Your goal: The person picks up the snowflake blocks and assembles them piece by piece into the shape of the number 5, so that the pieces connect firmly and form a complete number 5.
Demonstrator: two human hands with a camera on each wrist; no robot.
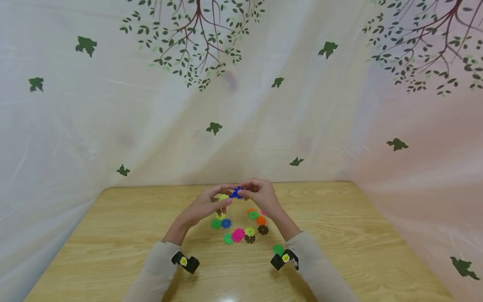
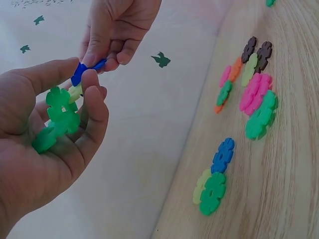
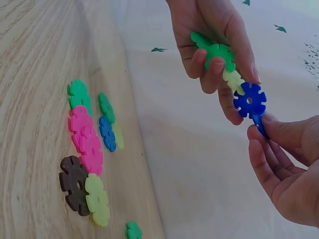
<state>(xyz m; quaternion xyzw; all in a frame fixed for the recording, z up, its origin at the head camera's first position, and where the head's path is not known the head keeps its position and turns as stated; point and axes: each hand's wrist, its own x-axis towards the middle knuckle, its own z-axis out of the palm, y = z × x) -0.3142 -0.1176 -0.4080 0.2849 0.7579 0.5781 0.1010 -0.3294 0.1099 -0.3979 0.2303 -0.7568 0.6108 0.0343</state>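
Above the table, my left hand (image 1: 200,207) holds a joined string of flower-shaped plastic discs. Green discs (image 2: 65,122) lie against its palm and fingers, followed by a pale yellow disc (image 3: 232,79) and a blue disc (image 3: 242,103) near the fingertips. From the other side, my right hand (image 3: 294,174) pinches a second blue disc (image 3: 259,123) between thumb and fingers. The two blue discs meet edge to edge at an angle; how deep the slots sit in each other cannot be seen.
Loose discs lie on the wooden table below the hands: pink (image 1: 238,235), brown (image 1: 263,230), orange (image 1: 261,220), blue (image 1: 226,223) and several green and yellow ones. A green disc (image 1: 278,249) lies by the right wrist. A printed curtain (image 1: 241,155) hangs behind the table.
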